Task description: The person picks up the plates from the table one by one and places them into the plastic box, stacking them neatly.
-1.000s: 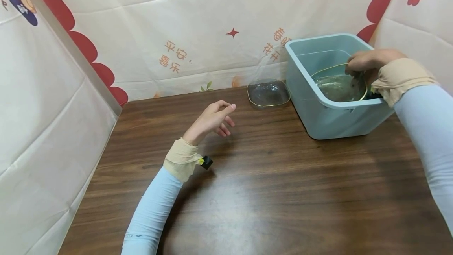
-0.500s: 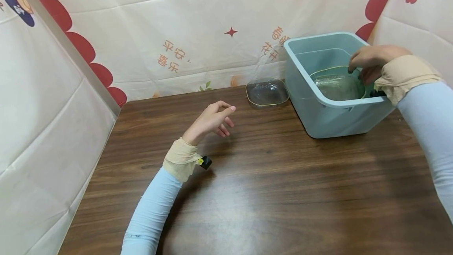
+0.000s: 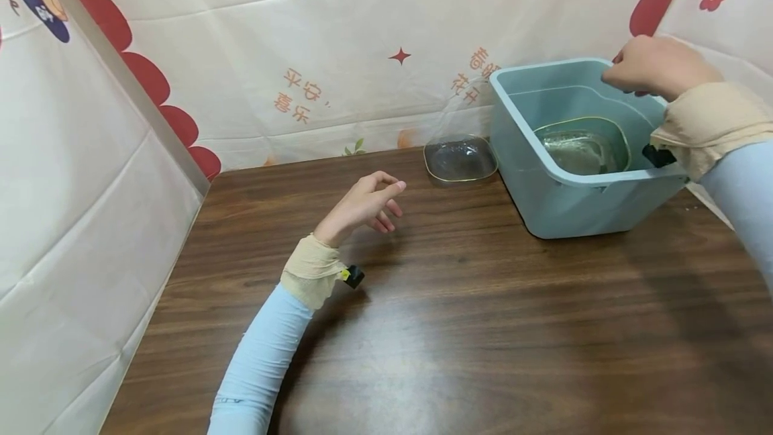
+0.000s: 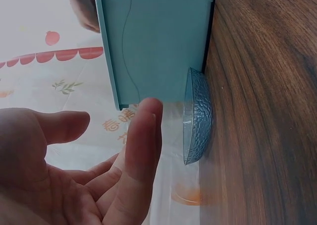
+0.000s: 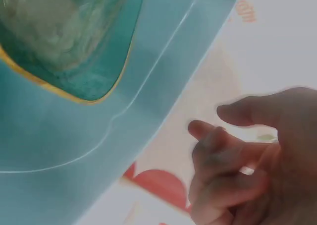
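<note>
My left hand (image 3: pixel 362 207) hovers over the table with its fingers relaxed and apart, holding nothing. In the left wrist view, a clear textured bowl (image 4: pixel 200 121) lies beyond its fingertips, beside the light blue bin (image 4: pixel 163 41). The head view shows that this bowl (image 3: pixel 460 160) has a gold rim. A second gold-rimmed clear bowl (image 3: pixel 582 153) sits inside the bin (image 3: pixel 580 210). My right hand (image 3: pixel 661 67) is raised over the bin's far right edge. In the right wrist view the fingers of my right hand (image 5: pixel 237 170) are loosely curled, with nothing between them.
The wood-grain table (image 3: pixel 423 327) extends in front of the bin. White printed sheeting (image 3: pixel 362 25) hangs behind it and on both sides. The bin stands at the back right, close to the rear sheet.
My right hand has let go of the bowl inside the bin and risen up and to the right. The bowl now rests in the bin. My left hand has stayed in place.
</note>
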Tool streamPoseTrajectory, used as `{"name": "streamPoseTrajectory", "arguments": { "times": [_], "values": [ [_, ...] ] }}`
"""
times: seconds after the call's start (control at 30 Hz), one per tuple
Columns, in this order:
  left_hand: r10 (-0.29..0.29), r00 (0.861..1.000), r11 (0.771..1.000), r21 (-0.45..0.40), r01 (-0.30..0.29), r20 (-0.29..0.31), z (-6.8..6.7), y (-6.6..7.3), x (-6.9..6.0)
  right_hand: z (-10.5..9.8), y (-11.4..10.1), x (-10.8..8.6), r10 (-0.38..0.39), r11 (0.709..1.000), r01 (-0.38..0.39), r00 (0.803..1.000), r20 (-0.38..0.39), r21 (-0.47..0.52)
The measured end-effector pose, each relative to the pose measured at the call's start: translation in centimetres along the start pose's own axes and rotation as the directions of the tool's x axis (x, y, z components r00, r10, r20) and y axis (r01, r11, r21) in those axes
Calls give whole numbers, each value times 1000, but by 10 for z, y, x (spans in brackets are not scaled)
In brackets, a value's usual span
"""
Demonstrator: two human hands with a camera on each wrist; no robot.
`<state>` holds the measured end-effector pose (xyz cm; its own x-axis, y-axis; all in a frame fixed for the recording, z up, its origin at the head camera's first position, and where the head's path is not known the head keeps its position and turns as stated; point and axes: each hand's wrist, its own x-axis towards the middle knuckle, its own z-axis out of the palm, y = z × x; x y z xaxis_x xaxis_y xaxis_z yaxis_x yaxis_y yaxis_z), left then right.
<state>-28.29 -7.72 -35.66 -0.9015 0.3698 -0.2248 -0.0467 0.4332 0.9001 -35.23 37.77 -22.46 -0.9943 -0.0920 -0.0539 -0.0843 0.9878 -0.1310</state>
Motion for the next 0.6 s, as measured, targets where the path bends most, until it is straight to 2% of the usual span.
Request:
{"name": "streamPoseTrajectory", "arguments": {
  "times": [0.13, 0.23, 0.43, 0.6],
  "values": [
    [2, 1000, 1000, 2, -2, 2, 1, 2, 1, -15, -14, -12, -53, 999, 54, 994, -98, 6],
    [8, 1000, 1000, 14, -8, -1, 1, 2, 3, -24, -25, -18, -81, 996, 86, 986, -142, 30],
    [16, 1000, 1000, 10, -16, -6, 2, 2, 4, -33, -49, -30, -81, 995, 89, 988, -133, 50],
    [13, 1000, 1000, -16, -14, -19, 2, 2, 2, -32, -75, -41, -110, 991, 118, 986, -123, 59]
  ]
}}
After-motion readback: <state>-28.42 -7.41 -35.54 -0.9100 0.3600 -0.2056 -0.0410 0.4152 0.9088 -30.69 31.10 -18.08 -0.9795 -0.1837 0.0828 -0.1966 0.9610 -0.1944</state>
